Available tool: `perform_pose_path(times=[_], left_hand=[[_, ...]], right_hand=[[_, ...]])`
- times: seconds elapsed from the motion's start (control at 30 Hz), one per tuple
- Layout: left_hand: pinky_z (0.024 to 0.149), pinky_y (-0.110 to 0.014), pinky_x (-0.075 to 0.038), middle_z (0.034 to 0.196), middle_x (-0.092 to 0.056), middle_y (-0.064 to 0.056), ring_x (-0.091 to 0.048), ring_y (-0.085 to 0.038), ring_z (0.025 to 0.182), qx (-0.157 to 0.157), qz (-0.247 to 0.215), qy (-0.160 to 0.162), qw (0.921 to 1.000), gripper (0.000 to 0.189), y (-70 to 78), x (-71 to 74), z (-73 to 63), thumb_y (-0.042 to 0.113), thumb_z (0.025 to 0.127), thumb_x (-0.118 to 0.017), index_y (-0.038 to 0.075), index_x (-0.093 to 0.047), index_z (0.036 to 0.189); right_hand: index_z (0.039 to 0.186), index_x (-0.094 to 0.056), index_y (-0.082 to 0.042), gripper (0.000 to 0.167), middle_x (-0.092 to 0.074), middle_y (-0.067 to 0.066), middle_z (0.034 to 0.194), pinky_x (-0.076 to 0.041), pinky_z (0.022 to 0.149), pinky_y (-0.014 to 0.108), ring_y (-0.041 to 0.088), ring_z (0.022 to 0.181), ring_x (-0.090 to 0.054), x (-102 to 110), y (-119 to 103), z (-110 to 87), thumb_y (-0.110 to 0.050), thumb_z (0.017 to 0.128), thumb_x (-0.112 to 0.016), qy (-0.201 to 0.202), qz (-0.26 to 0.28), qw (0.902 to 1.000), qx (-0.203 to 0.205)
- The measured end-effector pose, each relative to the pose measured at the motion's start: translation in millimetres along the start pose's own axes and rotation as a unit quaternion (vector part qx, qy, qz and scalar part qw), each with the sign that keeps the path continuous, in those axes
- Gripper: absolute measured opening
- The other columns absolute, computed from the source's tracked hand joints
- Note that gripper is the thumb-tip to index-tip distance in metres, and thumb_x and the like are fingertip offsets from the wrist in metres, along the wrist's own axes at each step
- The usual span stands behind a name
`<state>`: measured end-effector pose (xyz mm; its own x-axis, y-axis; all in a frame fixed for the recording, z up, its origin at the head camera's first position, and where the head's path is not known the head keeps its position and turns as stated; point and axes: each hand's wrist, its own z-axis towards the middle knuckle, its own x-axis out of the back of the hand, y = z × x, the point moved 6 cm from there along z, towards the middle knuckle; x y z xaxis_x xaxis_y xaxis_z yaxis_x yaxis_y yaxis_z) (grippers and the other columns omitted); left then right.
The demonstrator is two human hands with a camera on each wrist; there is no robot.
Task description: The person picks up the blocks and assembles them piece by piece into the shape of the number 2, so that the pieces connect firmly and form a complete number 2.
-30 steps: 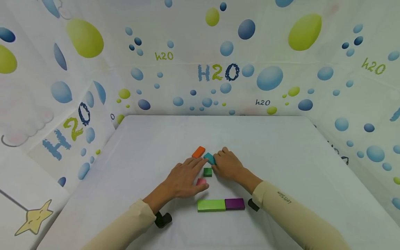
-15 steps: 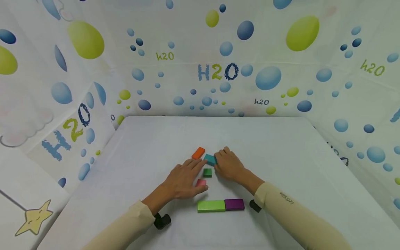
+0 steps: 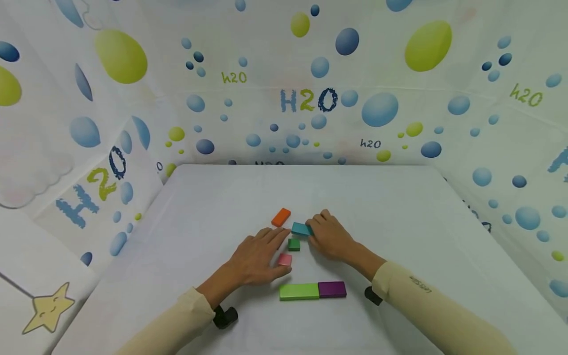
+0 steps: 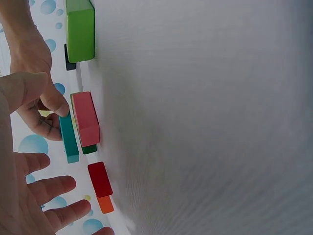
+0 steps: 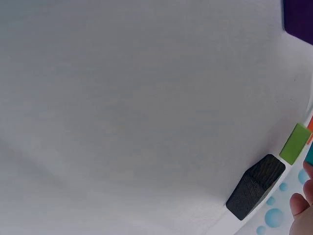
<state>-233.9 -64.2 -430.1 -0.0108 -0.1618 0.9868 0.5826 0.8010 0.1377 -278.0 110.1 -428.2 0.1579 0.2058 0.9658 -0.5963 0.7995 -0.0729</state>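
My right hand (image 3: 330, 236) pinches one end of a teal block (image 3: 299, 229) between thumb and fingers. That grip shows again in the left wrist view, where the teal block (image 4: 69, 142) sticks out from the thumb. My left hand (image 3: 257, 261) is spread low over the table, fingers straight, holding nothing. A pink block (image 3: 285, 260) lies between its thumb and forefinger. Just beyond that is a green block (image 3: 294, 244), and past the left fingertips an orange block (image 3: 281, 217). The left wrist view also reveals a red block (image 4: 100, 179), covered by my left hand in the head view.
A long lime green block (image 3: 299, 292) and a purple block (image 3: 332, 289) lie end to end nearest me. The right wrist view has a black block (image 5: 255, 187), hidden from the head camera. The white table (image 3: 213, 192) meets a printed backdrop (image 3: 248, 49).
My right hand has shifted slightly right, turning the teal block from a slant to nearly crosswise. The left hand has drawn back a little, uncovering more of the pink block.
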Motion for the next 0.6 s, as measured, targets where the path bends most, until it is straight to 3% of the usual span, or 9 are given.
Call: perform_pose_path(times=[0.6], left_hand=[[0.105,-0.055,-0.045,0.16,-0.04,-0.002,-0.038,-0.028,0.144,-0.011,-0.021,-0.013,0.9996,0.087,7.5,2.9,-10.4,0.064,0.088,-0.06,0.021,-0.033,0.159]], right_hand=[[0.124,-0.064,-0.002,0.032,-0.067,0.009,0.114,-0.047,0.089,0.039,0.023,0.101,-0.05,-1.0,-8.5,-24.1,-0.018,0.097,-0.066,-0.01,0.013,0.9997,0.02]])
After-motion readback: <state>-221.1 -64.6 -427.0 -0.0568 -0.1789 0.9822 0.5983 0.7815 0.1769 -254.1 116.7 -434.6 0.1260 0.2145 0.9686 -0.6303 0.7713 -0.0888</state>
